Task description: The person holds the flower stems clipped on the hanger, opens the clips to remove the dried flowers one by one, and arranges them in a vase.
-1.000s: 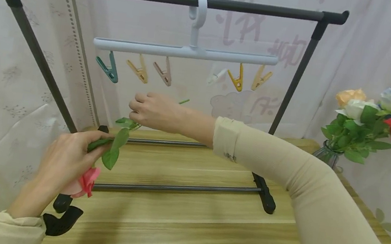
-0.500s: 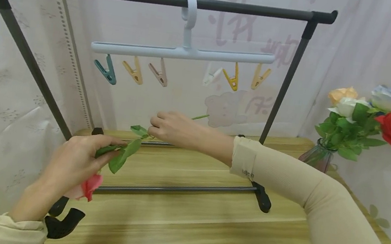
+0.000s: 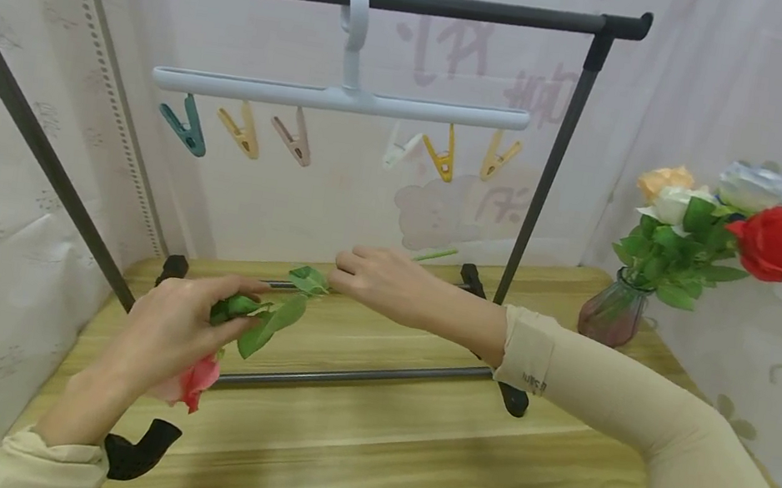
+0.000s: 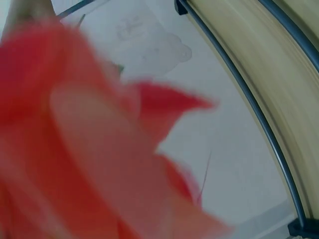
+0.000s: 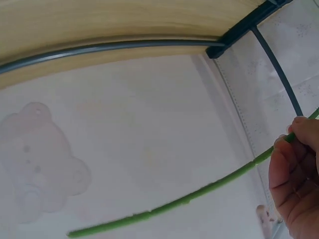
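A pink artificial rose (image 3: pixel 198 380) with green leaves (image 3: pixel 276 324) lies across both hands, its bloom partly hidden below my left hand (image 3: pixel 184 331). That hand grips the rose near its upper leaves, thumb and fingers on either side. In the left wrist view the blurred bloom (image 4: pixel 99 139) fills much of the picture. My right hand (image 3: pixel 388 284) pinches the stem farther along. Seen from the right wrist, the bare green stem (image 5: pixel 199 191) runs out past the thumb and fingertips (image 5: pixel 299 130) to its cut end.
A dark rack (image 3: pixel 472 8) carries a pale blue hanger (image 3: pixel 381 105) with several coloured clips (image 3: pixel 293 137) below its bar. On the wooden table (image 3: pixel 418 467), a vase (image 3: pixel 611 315) of roses (image 3: pixel 776 243) stands at the right. A black elbow-shaped piece (image 3: pixel 140 451) sits by the left sleeve.
Both hands and the rose have shifted right and down in the head view, the right hand farther from the left. The head view has turned slightly right. Both grips stay.
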The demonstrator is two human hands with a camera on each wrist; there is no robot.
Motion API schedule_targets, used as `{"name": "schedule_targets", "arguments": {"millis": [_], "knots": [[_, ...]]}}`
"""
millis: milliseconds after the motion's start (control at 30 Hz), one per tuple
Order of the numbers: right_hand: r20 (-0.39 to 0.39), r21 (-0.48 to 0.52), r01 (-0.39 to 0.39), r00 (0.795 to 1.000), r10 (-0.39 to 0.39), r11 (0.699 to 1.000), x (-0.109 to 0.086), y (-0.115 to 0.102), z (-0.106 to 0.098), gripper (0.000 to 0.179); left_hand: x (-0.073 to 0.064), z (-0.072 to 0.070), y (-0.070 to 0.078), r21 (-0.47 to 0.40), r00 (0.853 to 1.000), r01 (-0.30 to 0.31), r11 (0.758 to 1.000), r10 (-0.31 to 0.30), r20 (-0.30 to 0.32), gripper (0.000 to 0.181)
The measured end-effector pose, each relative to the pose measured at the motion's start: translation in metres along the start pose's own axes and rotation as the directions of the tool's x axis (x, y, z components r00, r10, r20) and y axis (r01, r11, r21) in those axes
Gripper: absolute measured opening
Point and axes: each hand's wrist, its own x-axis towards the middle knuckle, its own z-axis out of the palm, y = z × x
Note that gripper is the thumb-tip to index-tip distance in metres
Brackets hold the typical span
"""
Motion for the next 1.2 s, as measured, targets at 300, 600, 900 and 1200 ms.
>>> {"name": "schedule_targets", "arguments": {"millis": [300, 600, 900, 1200], "knots": [[-0.056, 0.058, -0.081, 0.995, 0.085, 0.995, -0.059, -0.003, -0.001, 0.005, 0.009, 0.017, 0.014, -0.246, 0.997, 0.05, 0.968, -0.036, 0.061, 0.029], [-0.2, 0.107, -0.16, 0.963, 0.179, 0.981, -0.121, -0.007, -0.007, 0.011, 0.02, 0.045, 0.02, -0.313, 0.999, -0.005, 0.95, -0.008, -0.04, 0.02], [-0.241, 0.213, -0.24, 0.927, 0.289, 0.947, -0.16, -0.011, -0.018, 0.008, 0.031, 0.077, 0.032, -0.384, 0.999, -0.004, 0.923, -0.017, -0.05, 0.02], [-0.268, 0.283, -0.368, 0.856, 0.442, 0.885, -0.198, -0.009, -0.031, 0.014, 0.054, 0.122, 0.055, -0.412, 0.98, -0.178, 0.894, 0.123, -0.156, 0.017]]}}
